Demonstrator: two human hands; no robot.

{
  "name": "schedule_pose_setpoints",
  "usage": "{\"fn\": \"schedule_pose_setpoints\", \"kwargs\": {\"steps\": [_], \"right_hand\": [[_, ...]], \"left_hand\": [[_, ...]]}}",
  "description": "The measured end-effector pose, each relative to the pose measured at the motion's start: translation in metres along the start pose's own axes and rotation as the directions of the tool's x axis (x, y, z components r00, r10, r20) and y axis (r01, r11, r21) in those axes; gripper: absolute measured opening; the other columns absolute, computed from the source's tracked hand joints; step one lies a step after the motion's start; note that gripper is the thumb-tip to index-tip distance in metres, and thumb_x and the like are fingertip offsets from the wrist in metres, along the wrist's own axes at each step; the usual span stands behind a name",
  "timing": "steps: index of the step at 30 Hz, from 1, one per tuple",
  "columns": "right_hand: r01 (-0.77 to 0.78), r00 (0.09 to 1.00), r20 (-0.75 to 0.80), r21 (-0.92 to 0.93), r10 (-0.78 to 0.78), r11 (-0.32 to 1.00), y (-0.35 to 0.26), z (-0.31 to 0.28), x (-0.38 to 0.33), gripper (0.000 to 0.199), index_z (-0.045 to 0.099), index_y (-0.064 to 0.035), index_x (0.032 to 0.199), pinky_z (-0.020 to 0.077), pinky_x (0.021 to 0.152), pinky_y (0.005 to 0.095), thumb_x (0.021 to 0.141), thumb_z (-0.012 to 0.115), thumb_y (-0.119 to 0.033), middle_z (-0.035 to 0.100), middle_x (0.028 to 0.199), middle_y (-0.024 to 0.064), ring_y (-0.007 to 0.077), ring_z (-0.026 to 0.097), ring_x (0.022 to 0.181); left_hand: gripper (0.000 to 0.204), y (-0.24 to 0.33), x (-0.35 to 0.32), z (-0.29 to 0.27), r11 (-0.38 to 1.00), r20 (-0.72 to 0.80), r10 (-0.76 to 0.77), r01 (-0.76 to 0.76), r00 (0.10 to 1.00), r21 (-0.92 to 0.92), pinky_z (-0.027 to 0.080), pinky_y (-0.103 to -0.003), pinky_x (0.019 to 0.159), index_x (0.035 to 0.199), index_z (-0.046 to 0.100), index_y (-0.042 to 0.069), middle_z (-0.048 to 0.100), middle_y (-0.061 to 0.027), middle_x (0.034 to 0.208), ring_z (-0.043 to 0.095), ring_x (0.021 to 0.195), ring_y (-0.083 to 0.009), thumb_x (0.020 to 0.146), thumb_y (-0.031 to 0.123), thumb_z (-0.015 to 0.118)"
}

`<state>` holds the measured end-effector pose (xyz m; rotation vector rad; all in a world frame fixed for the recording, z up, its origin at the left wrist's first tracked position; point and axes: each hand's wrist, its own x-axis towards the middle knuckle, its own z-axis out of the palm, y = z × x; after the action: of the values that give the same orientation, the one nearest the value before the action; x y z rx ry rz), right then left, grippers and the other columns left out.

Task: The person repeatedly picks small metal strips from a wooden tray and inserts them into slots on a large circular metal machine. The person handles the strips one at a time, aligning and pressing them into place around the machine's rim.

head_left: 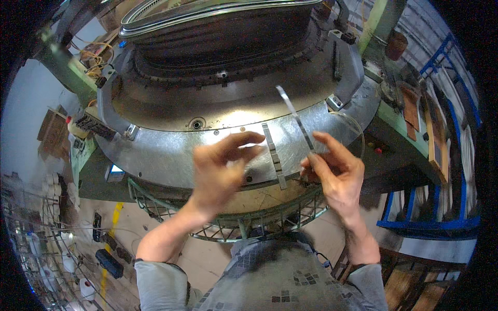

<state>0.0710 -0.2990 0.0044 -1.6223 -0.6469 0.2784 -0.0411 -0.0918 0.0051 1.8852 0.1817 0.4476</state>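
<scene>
My right hand [342, 173] pinches a thin, narrow metal strip [300, 122] near its lower end. The strip slants up and to the left over the curved metal plate [168, 153] of a large round machine. My left hand [220, 168], blurred by motion, hovers above the same plate with its fingers bent and apart; nothing shows in them. Between my hands a dark, segmented strip [274, 155] lies on the plate, reaching its near edge. Part of the right hand's fingers is hidden behind its thumb.
A dark drum with a shiny rim [223, 15] rises at the back. Green beams [75, 78] flank the machine. Below the plate runs a green lattice guard [241, 228]. Blue racks [436, 223] stand at the right; white cones [67, 262] at the left.
</scene>
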Motion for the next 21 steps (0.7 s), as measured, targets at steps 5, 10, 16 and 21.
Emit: {"fn": "schedule_pose_setpoints", "kwargs": {"steps": [5,10,16,21], "right_hand": [[0.312,0.925,0.286,-0.190,-0.251,0.931,0.003,0.035,0.076,0.024,0.066,0.0029,0.117,0.0549,0.065,0.0236,0.095,0.063,-0.005,0.072,0.081,0.0071,0.0099,0.068,0.073],[0.482,0.868,0.316,-0.347,-0.383,0.805,0.012,0.060,0.154,0.024,0.076,-0.0016,0.099,0.0572,0.075,0.0361,0.085,0.073,-0.021,0.074,0.091,0.0186,0.0291,0.074,0.081],[0.318,0.893,0.409,-0.281,-0.187,0.906,0.025,0.080,0.225,0.023,0.078,-0.0033,0.094,0.0525,0.065,0.0314,0.081,0.075,-0.021,0.073,0.077,0.0111,0.0153,0.067,0.068],[0.074,0.829,0.558,-0.038,-0.040,0.997,0.047,0.091,0.241,0.023,0.073,-0.0019,0.095,0.0437,0.051,0.0261,0.090,0.074,-0.024,0.064,0.069,0.0017,0.0089,0.056,0.057]], "left_hand": [[0.011,-0.004,0.077,-0.025,0.579,-0.067,-0.199,0.062,0.978,-0.813,0.064,-0.036,0.081,0.099,0.066,-0.002,0.071,-0.0141,0.097,0.073,0.092,-0.0291,0.089,-0.001,0.070],[0.012,-0.015,0.124,-0.052,0.625,-0.098,-0.290,0.111,0.952,-0.773,0.064,-0.038,0.083,0.093,0.062,0.001,0.071,-0.0146,0.093,0.073,0.090,-0.0281,0.087,-0.004,0.071],[0.013,-0.034,0.170,-0.076,0.816,-0.118,-0.243,0.137,0.963,-0.562,0.064,-0.035,0.082,0.091,0.063,-0.001,0.070,-0.0145,0.091,0.073,0.087,-0.0266,0.084,-0.006,0.072],[0.022,-0.058,0.182,-0.087,0.839,-0.016,-0.227,0.187,0.974,-0.512,0.057,-0.035,0.094,0.108,0.064,-0.005,0.070,-0.0135,0.105,0.069,0.098,-0.0247,0.089,0.006,0.070]]}}
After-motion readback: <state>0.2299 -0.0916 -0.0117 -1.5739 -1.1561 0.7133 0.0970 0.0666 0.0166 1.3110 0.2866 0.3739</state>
